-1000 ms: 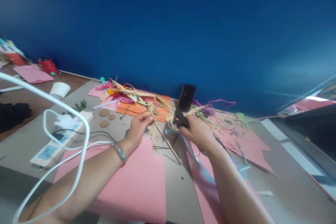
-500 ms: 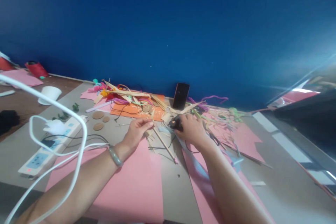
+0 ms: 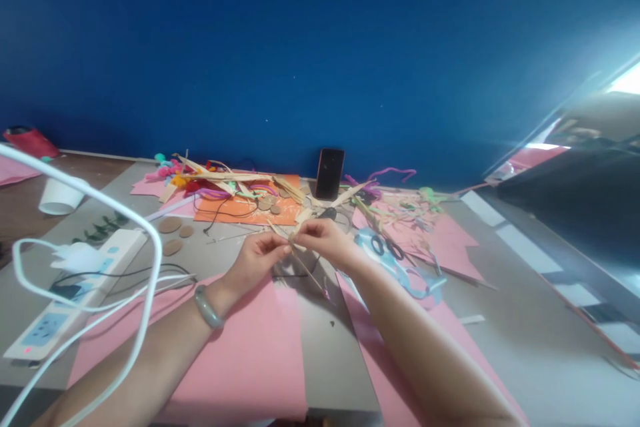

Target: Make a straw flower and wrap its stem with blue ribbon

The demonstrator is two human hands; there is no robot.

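My left hand (image 3: 261,259), with a bangle at the wrist, is closed in a pinch on the upper end of a thin wooden stick (image 3: 309,271). My right hand (image 3: 323,239) meets it there, its fingertips pinched on pale dried-leaf strips at the same end; the exact grip is partly hidden. The stick slants down to the right, with a pinkish tip. Just beyond my right hand lies a black tool (image 3: 327,213), mostly covered. Under my left forearm is a pink paper sheet (image 3: 250,353).
A phone (image 3: 329,174) leans on the blue wall. Craft scraps lie on orange paper (image 3: 220,211). At left are a power strip (image 3: 75,297), a looping white cable (image 3: 156,267) and a white cup (image 3: 61,197). Scissors (image 3: 387,248) and blue ribbon (image 3: 400,273) are at right.
My right hand has let go of the black tool and moved left to join my left hand at the stick's end. The view has shifted slightly right, showing the scissors more fully.
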